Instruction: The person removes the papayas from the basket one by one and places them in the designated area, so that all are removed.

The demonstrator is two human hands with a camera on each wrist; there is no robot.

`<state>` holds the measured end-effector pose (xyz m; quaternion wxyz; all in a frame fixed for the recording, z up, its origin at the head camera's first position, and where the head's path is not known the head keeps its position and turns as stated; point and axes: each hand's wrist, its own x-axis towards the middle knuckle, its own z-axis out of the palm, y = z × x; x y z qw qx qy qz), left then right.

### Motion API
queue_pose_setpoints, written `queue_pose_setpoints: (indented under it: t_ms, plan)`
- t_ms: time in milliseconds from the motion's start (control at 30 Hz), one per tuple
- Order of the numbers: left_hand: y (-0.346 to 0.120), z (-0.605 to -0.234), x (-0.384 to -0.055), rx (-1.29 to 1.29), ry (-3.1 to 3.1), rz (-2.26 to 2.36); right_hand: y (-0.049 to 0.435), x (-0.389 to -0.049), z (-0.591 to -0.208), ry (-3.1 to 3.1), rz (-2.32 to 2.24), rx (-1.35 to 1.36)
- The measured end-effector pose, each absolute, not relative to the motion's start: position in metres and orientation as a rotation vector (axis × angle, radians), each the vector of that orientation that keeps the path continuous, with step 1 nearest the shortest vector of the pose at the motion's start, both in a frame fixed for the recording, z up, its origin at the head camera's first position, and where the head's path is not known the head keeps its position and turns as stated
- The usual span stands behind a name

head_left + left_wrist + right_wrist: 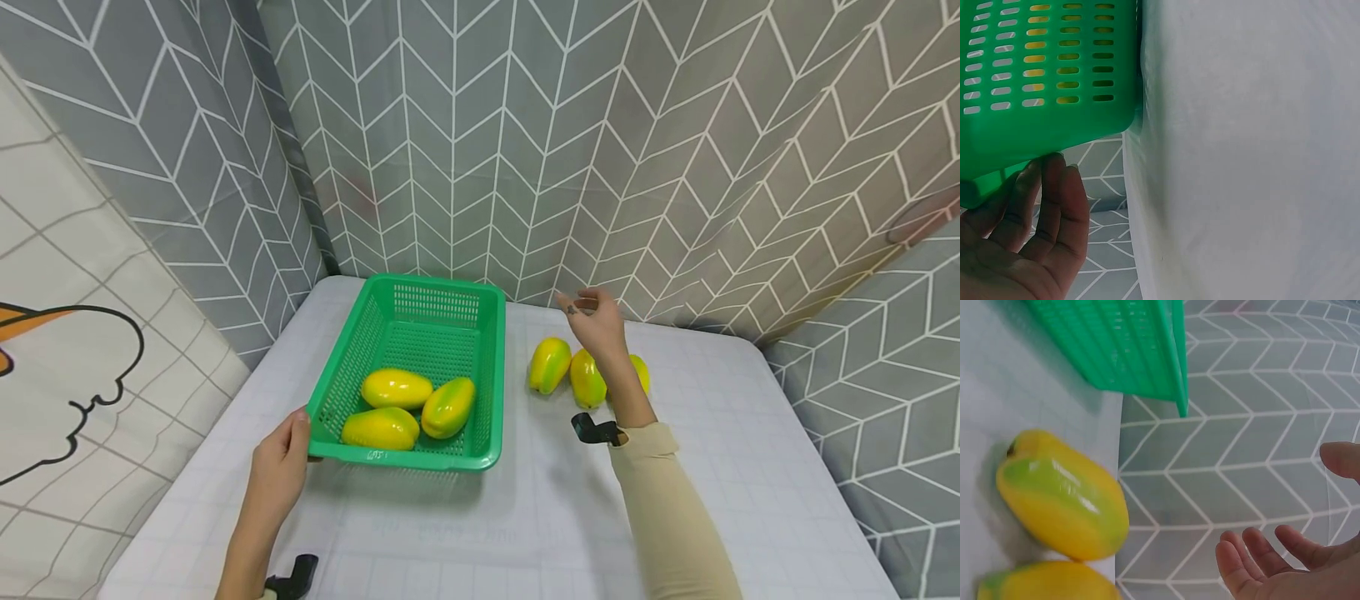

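Observation:
A green plastic basket (491, 375) with slotted walls holds three glossy yellow-green fruits that look like mangoes, among them one fruit (448, 407) at its right side. My left hand (277, 467) grips the rim at the basket's near left corner; in the left wrist view, its fingers (1072, 212) reach the underside of the green rim. My right hand (602, 329) hovers above the table's far part with nothing in it, thumb and fingers apart. Three similar fruits lie in a row below it, including the leftmost fruit (550, 365); the right forearm partly covers the others.
A white cloth covers the table (720, 467). Grey chevron-patterned curtains (465, 150) hang close behind the table's far edge and at both sides. A white tiled-pattern sheet (82, 400) with a cartoon drawing is at the left.

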<state>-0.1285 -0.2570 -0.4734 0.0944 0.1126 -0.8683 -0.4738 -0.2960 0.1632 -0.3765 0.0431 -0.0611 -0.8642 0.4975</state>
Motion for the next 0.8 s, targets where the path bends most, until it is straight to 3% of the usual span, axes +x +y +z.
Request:
queue_pose_setpoints:
  t_ms: [800]
  plan:
    - [-0.257, -0.474, -0.130, 0.382, -2.601, -1.431, 0.087, -0.293, -0.376, -2.619, 1.657, 0.013]
